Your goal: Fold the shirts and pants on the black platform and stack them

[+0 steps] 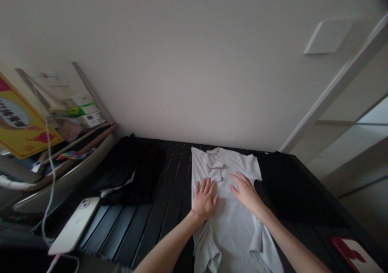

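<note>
A light grey garment [232, 220], which looks like a shirt with a collar and short sleeves, lies spread on a black slatted table [169, 184]. Its collar end points toward the wall, and folds bunch along both lower sides. Flat on the cloth left of the middle rests my left hand [204, 200], fingers spread. My right hand [246, 192] is over the right half of the garment, its fingers apart and gripping nothing. Whether the right palm presses on the cloth cannot be made out.
Folded black cloth [130, 176] with a white tag lies to the left, near a white phone [74, 226] on a cable. Black fabric [297, 188] lies on the right, with a red-edged item [357, 255] at the near corner. A cart [72, 176] holding boxes stands far left.
</note>
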Available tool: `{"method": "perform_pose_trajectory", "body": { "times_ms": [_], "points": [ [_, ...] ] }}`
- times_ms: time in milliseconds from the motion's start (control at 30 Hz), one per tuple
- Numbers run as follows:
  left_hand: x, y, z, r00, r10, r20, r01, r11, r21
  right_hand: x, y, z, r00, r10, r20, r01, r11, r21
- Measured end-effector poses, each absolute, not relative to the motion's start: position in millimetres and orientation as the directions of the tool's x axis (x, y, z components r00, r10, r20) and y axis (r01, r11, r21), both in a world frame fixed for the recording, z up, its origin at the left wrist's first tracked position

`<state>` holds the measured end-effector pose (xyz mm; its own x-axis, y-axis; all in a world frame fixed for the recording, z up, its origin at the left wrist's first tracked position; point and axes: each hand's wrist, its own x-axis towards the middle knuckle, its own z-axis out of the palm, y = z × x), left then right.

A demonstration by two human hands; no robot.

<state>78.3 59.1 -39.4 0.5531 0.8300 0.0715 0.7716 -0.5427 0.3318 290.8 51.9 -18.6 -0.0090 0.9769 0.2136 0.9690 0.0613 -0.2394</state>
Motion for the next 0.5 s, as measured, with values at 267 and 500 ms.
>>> {"method": "perform_pose_trajectory", "body": {
  "times_ms": [267,500],
  "points": [
    [74,53,-35,0.565,0.823,0.060,0.765,-0.550,0.336,234,116,-21,-0.369,0.911,0.186,0.885,0.406,-0.229],
    [72,54,-38,0.544,0.835,0.076,0.771,-0.534,0.348,258,138,-58,0.030,0.992,0.121,0.985,-0.009,-0.173]
  ]
}}
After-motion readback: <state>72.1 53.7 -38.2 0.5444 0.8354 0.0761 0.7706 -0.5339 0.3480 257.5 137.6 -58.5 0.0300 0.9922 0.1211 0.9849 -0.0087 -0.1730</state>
